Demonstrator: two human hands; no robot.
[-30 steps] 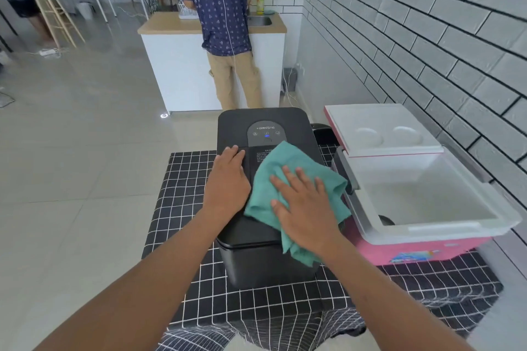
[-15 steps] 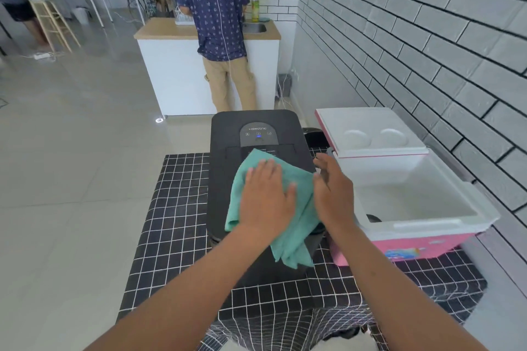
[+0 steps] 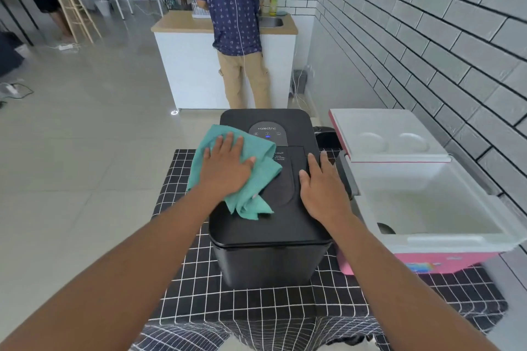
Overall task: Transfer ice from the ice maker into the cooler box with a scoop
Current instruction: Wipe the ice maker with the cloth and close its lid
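Both hands flat on top of the ice maker, lid closed, cooler open next to it

Nearest is the surface (image 3: pixel 251 305), draped in a black cloth with a white grid. On it sits the ice maker (image 3: pixel 271 259), a smooth matte black box with rounded corners. Left hand (image 3: pixel 225 168) has fingers straight and spread, pressing a crumpled teal cloth (image 3: pixel 256 202) onto the lid's left side. Right hand (image 3: pixel 322 188) lies flat and relaxed on the bare right edge, holding nothing. Just beside it to the right is the cooler box (image 3: pixel 427 262), pink outside, plain white inside, its lid (image 3: pixel 385 134) flipped back with two round cup dents. Further back, a person (image 3: pixel 231 8) in a patterned shirt at a wood-topped white counter, white brick wall on the right
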